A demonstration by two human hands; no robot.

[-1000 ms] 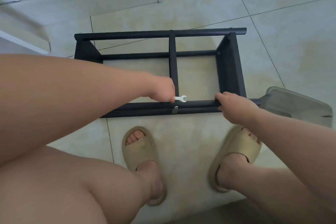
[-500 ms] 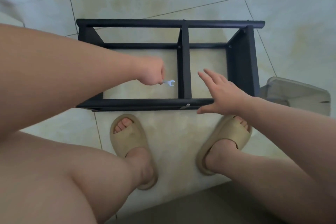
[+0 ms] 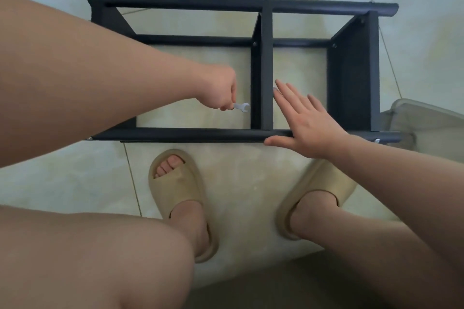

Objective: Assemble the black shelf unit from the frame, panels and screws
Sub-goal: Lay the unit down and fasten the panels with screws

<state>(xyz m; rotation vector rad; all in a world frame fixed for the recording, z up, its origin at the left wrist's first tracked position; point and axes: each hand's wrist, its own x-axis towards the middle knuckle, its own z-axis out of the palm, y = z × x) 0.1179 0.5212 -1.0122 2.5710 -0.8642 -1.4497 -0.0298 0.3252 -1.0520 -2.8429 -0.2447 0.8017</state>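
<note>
gripping wrench, left hand

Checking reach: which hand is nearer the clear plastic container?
Right. The right hand is over the front bar, left of the container; the left hand holds a wrench farther left.

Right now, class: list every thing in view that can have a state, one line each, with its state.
shelf frame, lying on the floor, bars and panels joined
wrench, held, its head clear of the frame
left hand, gripping the wrench
right hand, open, fingers straight, over the near bar
slippers, worn on both feet
clear bin, state unclear
</note>
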